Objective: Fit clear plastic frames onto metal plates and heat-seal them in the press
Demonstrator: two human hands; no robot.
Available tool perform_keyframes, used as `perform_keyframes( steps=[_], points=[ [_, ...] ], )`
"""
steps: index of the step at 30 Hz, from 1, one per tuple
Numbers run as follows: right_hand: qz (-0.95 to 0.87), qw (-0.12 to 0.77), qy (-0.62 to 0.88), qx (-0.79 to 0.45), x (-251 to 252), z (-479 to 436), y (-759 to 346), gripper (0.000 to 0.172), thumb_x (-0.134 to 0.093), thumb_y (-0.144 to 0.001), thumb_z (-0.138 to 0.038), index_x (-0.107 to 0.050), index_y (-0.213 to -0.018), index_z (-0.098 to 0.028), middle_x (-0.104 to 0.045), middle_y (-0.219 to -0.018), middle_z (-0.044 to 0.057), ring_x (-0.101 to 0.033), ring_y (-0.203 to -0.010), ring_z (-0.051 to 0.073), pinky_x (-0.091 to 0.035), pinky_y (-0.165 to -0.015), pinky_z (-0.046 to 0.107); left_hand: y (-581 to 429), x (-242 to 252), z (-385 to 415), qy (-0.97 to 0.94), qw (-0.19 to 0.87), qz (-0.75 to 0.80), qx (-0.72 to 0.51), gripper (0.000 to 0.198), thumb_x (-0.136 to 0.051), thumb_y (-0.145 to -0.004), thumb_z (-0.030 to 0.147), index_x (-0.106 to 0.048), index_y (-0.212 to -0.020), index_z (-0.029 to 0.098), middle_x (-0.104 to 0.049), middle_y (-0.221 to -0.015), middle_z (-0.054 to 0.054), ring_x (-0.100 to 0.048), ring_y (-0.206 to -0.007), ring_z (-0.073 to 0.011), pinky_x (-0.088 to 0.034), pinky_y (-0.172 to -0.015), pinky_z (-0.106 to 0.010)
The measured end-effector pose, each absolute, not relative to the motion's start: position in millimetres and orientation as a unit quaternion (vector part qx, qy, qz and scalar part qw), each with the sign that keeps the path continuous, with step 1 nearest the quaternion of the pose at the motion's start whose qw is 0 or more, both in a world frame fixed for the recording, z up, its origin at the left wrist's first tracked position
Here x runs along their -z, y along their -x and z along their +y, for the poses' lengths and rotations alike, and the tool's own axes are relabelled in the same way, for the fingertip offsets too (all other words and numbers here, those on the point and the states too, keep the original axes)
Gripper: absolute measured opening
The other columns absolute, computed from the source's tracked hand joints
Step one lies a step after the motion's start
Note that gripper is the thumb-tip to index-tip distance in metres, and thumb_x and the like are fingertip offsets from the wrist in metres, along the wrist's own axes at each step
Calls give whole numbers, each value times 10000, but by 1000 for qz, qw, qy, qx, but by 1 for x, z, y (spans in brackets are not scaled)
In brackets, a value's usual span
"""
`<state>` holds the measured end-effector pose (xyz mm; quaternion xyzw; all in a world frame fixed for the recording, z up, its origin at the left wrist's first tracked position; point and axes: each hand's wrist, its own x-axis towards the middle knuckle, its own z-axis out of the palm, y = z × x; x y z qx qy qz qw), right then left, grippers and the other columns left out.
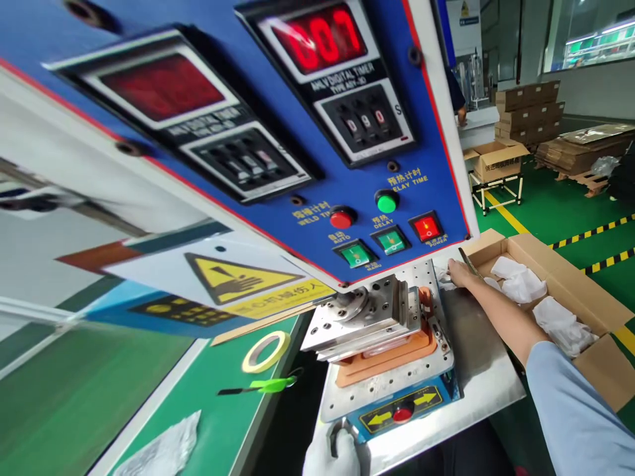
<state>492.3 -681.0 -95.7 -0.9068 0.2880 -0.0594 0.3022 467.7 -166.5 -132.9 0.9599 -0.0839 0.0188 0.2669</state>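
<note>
My left hand [325, 457], in a white glove, is at the bottom edge, its fingers wrapped round a grey metal handle [343, 426] at the front of the machine's sliding plate [391, 387]. On that plate an orange fixture [397, 357] sits under the metal press head [360, 317]. My right hand [460, 272], bare with a light blue sleeve, reaches to the back right corner of the machine bed. Its fingers curl on a small white item [443, 276] that I cannot make out.
The tilted blue control panel [278, 198] with a red "007" display [320, 36] hangs overhead. An open cardboard box [570, 274] of white wrapped pieces [518, 283] stands on the right. A tape roll [266, 351], a green-handled tool [270, 384] and a white cloth [163, 449] lie on the left.
</note>
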Motion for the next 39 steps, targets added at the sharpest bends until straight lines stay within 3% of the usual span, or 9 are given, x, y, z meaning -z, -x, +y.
perform_keyframes(
  steps=[10,14,19,23,27,31,34,36,39],
  points=[
    [288,479,808,185,72,-683,-468,283,-669,-1066,-399,-676,-1211,-156,-727,-1056,42,-708,-810,155,-632,-727,321,-463,125,-172,-955,275,-108,-19,308,-422,-975,375,-662,-1055,201,-739,-1096,-147,-708,-1003,-321,-569,-887,-421],
    [266,503,790,230,37,-684,-440,241,-675,-1048,-393,-657,-1111,-162,-709,-959,13,-670,-700,128,-582,-659,284,-461,126,-174,-947,298,-120,-27,335,-444,-964,378,-685,-1106,194,-746,-1172,-155,-711,-1078,-332,-568,-963,-435],
    [213,492,808,244,-23,-681,-365,275,-749,-919,-455,-615,-922,-215,-690,-765,-15,-651,-622,152,-500,-625,290,-461,124,-181,-927,357,-112,-34,330,-491,-929,357,-714,-1113,198,-755,-1222,-147,-700,-1194,-336,-540,-1090,-442],
    [163,472,843,200,-78,-657,-289,354,-780,-862,-547,-646,-913,-224,-711,-773,5,-663,-660,177,-498,-648,310,-454,118,-181,-894,447,-18,-25,441,-512,-913,334,-696,-1276,165,-726,-1338,-148,-677,-1286,-335,-507,-1164,-462],
    [155,438,878,112,-132,-603,-232,327,-750,-922,-545,-665,-950,-231,-709,-785,1,-668,-704,178,-469,-637,294,-417,91,-172,-838,539,5,-86,491,-563,-936,420,-682,-1344,175,-714,-1373,-126,-676,-1276,-328,-491,-1187,-477],
    [93,439,894,16,-171,-527,-216,300,-748,-953,-524,-687,-953,-231,-715,-798,2,-662,-751,175,-497,-679,293,-363,25,-172,-732,675,-95,-11,490,-651,-960,528,-711,-1323,205,-713,-1396,-116,-682,-1252,-325,-528,-1132,-447],
    [22,447,893,-52,-187,-465,-227,323,-752,-953,-544,-695,-949,-226,-721,-806,9,-670,-760,178,-508,-678,290,-339,-22,-170,-590,768,-234,84,553,-622,-1018,571,-676,-1431,206,-645,-1521,-153,-630,-1349,-353,-505,-1141,-472],
    [-34,445,889,-100,-191,-421,-241,344,-752,-947,-560,-689,-932,-222,-716,-793,13,-674,-753,182,-517,-678,292,-330,-40,-159,-484,815,-298,113,629,-576,-1043,614,-604,-1525,212,-633,-1537,-181,-584,-1424,-370,-472,-1166,-508],
    [-124,417,885,-168,-179,-358,-265,365,-725,-953,-589,-702,-950,-226,-729,-814,33,-681,-763,202,-538,-693,316,-310,-44,-125,-405,849,-302,155,714,-561,-1027,685,-594,-1537,186,-698,-1428,-214,-674,-1305,-378,-497,-1118,-547]
  ],
)
